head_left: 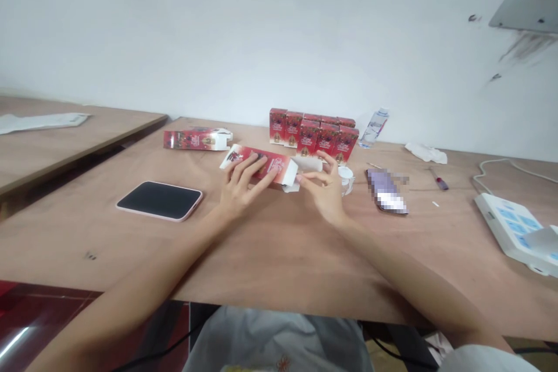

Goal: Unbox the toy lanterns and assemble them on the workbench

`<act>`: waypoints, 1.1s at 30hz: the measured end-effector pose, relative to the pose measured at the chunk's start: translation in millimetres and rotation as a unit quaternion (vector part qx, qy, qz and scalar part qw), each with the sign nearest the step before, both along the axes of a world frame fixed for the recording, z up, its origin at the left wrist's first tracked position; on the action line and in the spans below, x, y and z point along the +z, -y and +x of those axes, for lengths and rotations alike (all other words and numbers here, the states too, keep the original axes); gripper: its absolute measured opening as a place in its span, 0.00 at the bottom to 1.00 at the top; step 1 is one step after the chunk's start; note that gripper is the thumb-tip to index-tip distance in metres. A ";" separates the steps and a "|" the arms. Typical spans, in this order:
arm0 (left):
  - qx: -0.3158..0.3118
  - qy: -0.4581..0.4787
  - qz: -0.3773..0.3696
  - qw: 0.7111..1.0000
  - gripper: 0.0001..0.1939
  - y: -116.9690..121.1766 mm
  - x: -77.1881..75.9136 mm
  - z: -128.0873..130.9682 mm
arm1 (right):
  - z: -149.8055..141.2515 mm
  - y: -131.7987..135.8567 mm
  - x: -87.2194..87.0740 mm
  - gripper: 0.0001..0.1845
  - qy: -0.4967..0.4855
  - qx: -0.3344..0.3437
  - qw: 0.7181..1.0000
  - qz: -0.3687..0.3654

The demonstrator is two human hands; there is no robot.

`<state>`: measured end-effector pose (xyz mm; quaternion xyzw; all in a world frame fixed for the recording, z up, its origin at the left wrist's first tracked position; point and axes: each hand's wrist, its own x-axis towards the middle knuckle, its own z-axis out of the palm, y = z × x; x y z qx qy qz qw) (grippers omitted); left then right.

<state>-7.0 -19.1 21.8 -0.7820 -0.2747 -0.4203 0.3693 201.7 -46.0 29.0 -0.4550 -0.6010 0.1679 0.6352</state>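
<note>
A red printed carton (279, 166) lies on its side on the wooden table (279, 244), its white end flaps open toward the right. My left hand (240, 185) rests on top of it with fingers curled over the box, holding it down. My right hand (325, 186) is at the open end, fingers pinched on a white flap. A small white round roll, perhaps tape (346, 177), sits just right of my right hand. Behind stand several upright red boxes (314, 133) in a cluster. Another flat red carton (196, 139) lies at the back left.
A dark phone in a pink case (160, 200) lies left of my hands. A blurred-out object (387, 190), a small red tool (440, 181), a clear plastic bottle (374, 127), crumpled white paper (426, 153) and a white power strip (514, 229) sit to the right. A second table (65, 139) is left.
</note>
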 end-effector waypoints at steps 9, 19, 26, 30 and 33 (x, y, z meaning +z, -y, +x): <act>0.075 0.093 -0.056 0.991 0.26 -19.5 1.5 -19.1 | 18.8 -15.3 31.1 0.08 -0.125 0.028 0.991 -0.032; 0.067 0.378 -0.210 0.899 0.36 -43.0 13.5 -45.2 | 53.0 -49.7 65.0 0.08 -0.123 0.065 0.985 -0.106; -0.152 0.621 -0.514 0.573 0.24 -58.1 4.0 -39.7 | 56.0 -53.6 64.5 0.07 0.289 -0.089 0.951 -0.066; -0.204 0.654 -0.611 0.397 0.18 -50.3 4.7 -29.2 | 52.3 -54.9 62.8 0.07 0.394 -0.114 0.909 -0.080; -0.218 0.683 -0.631 0.298 0.17 -37.4 11.2 -16.4 | 46.5 -47.8 63.5 0.06 0.458 -0.145 0.874 -0.070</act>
